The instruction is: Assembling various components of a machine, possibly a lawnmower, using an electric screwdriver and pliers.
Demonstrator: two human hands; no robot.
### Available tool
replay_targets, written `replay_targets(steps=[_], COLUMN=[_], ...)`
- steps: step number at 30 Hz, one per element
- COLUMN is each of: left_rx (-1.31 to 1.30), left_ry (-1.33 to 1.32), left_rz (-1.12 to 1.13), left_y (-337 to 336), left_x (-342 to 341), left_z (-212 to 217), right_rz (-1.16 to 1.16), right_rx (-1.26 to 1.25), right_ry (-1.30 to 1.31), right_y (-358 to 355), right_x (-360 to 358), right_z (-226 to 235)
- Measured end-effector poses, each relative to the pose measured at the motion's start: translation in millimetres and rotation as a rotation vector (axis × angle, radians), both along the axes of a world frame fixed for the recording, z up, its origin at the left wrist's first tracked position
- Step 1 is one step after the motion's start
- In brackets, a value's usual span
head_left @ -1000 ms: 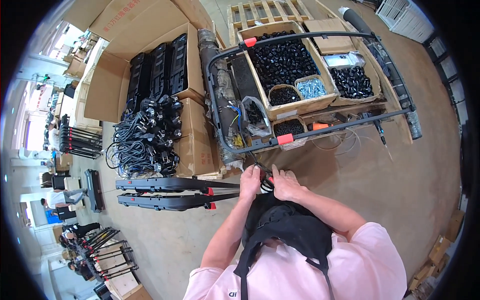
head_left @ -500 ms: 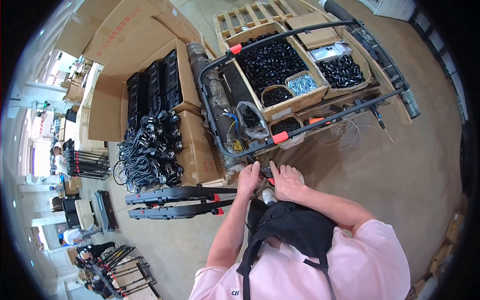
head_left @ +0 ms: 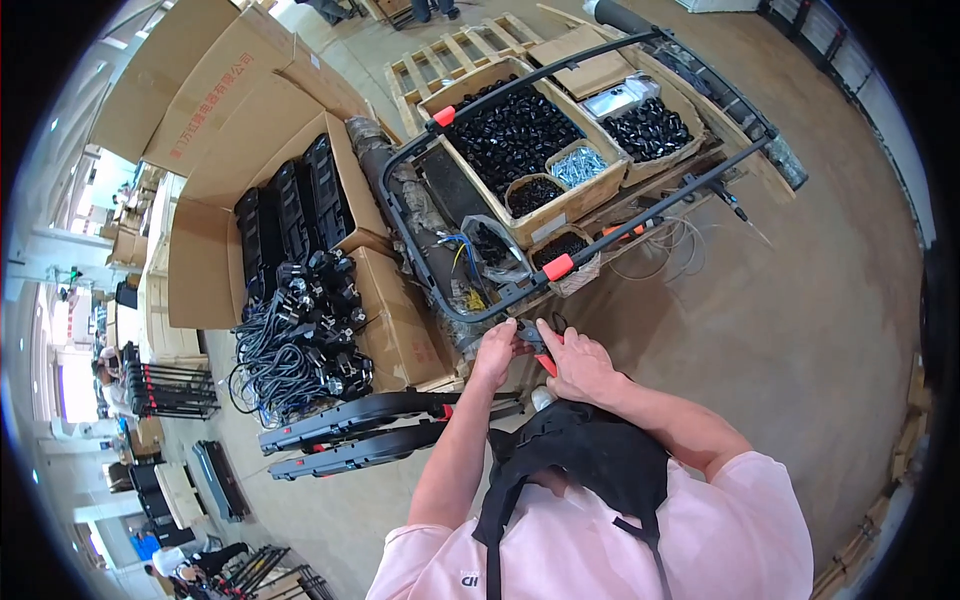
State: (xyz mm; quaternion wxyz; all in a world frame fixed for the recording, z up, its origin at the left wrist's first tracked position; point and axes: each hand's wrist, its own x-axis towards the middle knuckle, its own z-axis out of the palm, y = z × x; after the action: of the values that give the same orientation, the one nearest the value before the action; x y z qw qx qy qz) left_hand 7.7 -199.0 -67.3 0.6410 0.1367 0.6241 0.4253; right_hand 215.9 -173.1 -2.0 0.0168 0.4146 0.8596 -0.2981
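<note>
My right hand (head_left: 580,366) is closed around pliers with red handles (head_left: 546,362), and their grey jaws point toward my left hand. My left hand (head_left: 495,352) is pinched right beside the jaws; whatever small thing its fingers hold is hidden. Both hands are just on the near side of a black tubular frame (head_left: 650,212), close to its near left corner. Two red clips (head_left: 557,267) sit on the frame, which lies over parts boxes. Blue and yellow wires (head_left: 462,250) stick out inside its left end.
A wooden-sided box of black parts (head_left: 515,130) holds a smaller tub of silver screws (head_left: 578,166). At left, an open carton (head_left: 200,250) has long black housings, with a heap of black cables and plugs (head_left: 300,330) in front. Two black bars (head_left: 350,425) lie near my left forearm. A power driver (head_left: 728,197) hangs right.
My view has shifted, so the frame and boxes appear further left. The pliers have come into clearer view between my hands, which remain close together.
</note>
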Motion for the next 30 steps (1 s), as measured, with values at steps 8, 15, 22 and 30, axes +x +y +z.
replay_targets(steps=[8, 15, 22, 30], left_rx=[0.208, 0.294, 0.288, 0.247], left_ry=[1.295, 1.567, 1.438, 1.437], left_rz=[-0.464, -0.843, -0.736, -0.693], left_y=[43.5, 75.0, 77.4, 77.8], left_x=[-73.2, -77.3, -69.8, -68.1], left_z=[51.0, 21.8, 18.8, 16.5], right_rz=[-0.142, -0.263, -0.298, -0.350], right_rx=[0.014, 0.070, 0.172, 0.299], right_ry=[0.061, 0.035, -0.010, -0.070], right_y=[-27.0, -39.4, -46.1, -61.8], right_x=[-24.0, -50.7, -63.8, -88.9], right_z=[2.1, -3.5, -13.4, -17.1])
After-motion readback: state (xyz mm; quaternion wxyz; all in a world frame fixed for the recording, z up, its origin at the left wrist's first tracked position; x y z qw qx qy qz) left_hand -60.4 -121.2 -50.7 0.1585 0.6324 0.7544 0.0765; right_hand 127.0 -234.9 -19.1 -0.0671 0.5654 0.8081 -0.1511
